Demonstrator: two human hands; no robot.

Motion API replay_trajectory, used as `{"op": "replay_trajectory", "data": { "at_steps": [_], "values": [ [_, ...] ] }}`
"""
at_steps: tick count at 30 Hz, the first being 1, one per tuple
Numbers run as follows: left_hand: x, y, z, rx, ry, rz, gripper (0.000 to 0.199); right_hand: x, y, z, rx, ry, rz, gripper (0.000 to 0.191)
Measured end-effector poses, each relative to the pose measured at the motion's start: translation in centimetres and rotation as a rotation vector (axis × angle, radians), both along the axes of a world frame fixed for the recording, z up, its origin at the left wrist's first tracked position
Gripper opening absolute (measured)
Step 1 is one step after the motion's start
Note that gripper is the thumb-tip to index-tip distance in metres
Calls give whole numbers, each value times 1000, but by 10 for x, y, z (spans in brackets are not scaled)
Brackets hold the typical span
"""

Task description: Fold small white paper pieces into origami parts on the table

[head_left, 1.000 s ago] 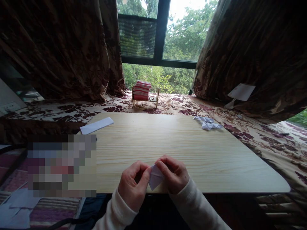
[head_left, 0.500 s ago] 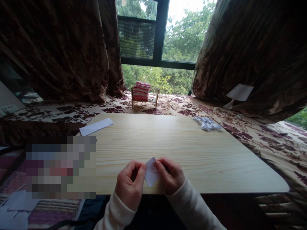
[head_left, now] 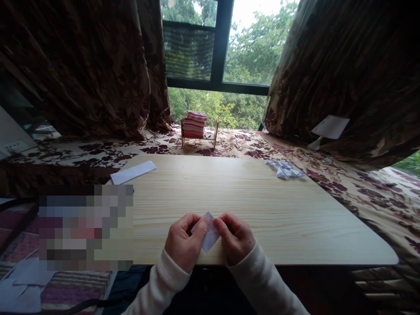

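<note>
On my head feed: dark floral curtains (head_left: 82,65) hang either side of a dark-framed window (head_left: 218,57), green trees beyond. I've got a floral-covered ledge (head_left: 236,142) under it, and a pale wood-grain table (head_left: 249,197) in front, front right corner rounded. White lamp (head_left: 331,126) on the ledge, right. Small wooden rack (head_left: 215,134) near centre, holding a stack of red-and-white striped cloths (head_left: 194,124). Long folded white paper (head_left: 134,172) at the table's far left, pile of folded white paper pieces (head_left: 285,169) far right. My left hand (head_left: 183,243) pinches the work, thumb on top, fingers curled; right hand (head_left: 238,238) pinches its upper right edge. The work: small folded white paper (head_left: 211,236), flat-faced, roughly diamond-shaped, pointed top and bottom, held at the table's near edge, between both hands.
</note>
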State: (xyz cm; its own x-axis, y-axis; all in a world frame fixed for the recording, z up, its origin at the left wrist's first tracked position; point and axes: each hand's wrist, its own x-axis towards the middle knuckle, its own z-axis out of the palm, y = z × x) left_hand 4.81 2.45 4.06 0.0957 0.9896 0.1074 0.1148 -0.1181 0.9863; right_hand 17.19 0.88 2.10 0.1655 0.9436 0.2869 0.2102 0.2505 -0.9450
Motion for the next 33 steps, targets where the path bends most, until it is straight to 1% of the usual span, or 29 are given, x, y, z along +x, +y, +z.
{"op": "replay_trajectory", "data": {
  "at_steps": [2,7,10,13,17,26,29,33],
  "values": [
    [3,4,1,2,13,-28,26,0,0,-1,-1,-23,25,29],
    [7,3,-1,39,-53,71,25,-2,0,0,44,-101,51,27],
    [8,3,-2,50,-96,106,23,-2,0,1,46,-83,29,25],
    [9,4,-3,41,-93,120,20,-2,0,1,29,-65,9,24],
    [11,4,-4,43,-99,141,18,-3,1,-2,20,-110,-4,24],
    [11,4,-5,-52,-297,208,23,-9,0,-1,62,-148,-25,24],
    [12,6,-5,-37,-295,243,22,-10,0,-1,45,-142,-33,24],
    [13,8,-7,-19,-269,263,27,-11,-1,-1,51,-133,-44,25]
  ]
}}
